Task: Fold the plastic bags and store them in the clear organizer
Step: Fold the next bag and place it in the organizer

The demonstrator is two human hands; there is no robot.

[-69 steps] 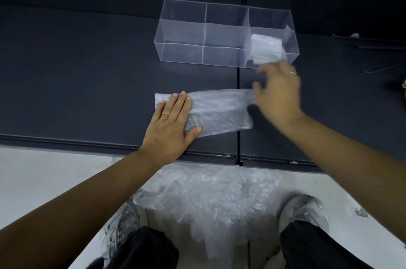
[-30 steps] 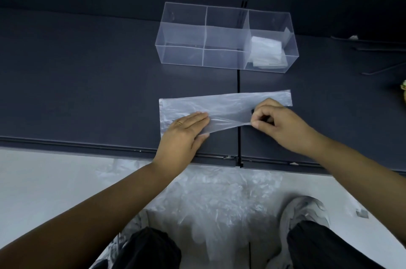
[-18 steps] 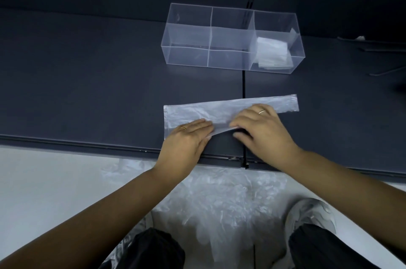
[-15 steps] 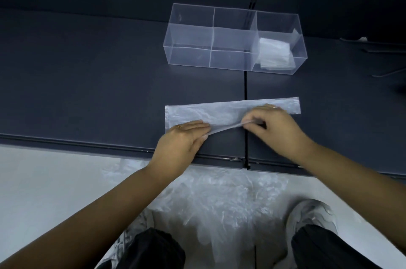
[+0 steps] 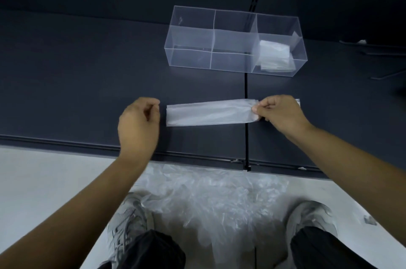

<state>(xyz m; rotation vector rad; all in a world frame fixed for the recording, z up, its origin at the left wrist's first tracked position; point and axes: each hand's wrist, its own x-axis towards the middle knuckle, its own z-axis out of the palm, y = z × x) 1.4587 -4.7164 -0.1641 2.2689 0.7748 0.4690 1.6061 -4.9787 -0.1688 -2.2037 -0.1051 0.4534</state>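
Observation:
A clear plastic bag (image 5: 208, 113), folded into a long narrow strip, lies flat on the dark table (image 5: 87, 84). My right hand (image 5: 280, 112) pinches the strip's right end between thumb and fingers. My left hand (image 5: 139, 123) hovers just left of the strip's left end, fingers loosely curled, holding nothing. The clear organizer (image 5: 235, 42) with three compartments stands behind the strip. Folded bags (image 5: 274, 55) sit in its right compartment; the other two compartments look empty.
A heap of loose plastic bags (image 5: 208, 202) lies on the pale floor between my shoes, below the table's front edge. A seam (image 5: 246, 119) in the table top runs under the strip. Thin rods (image 5: 386, 74) lie at the far right.
The lower flap has been folded up, so the bag is now a narrower strip. My left hand came off the bag and moved left. My right hand slid to the right end.

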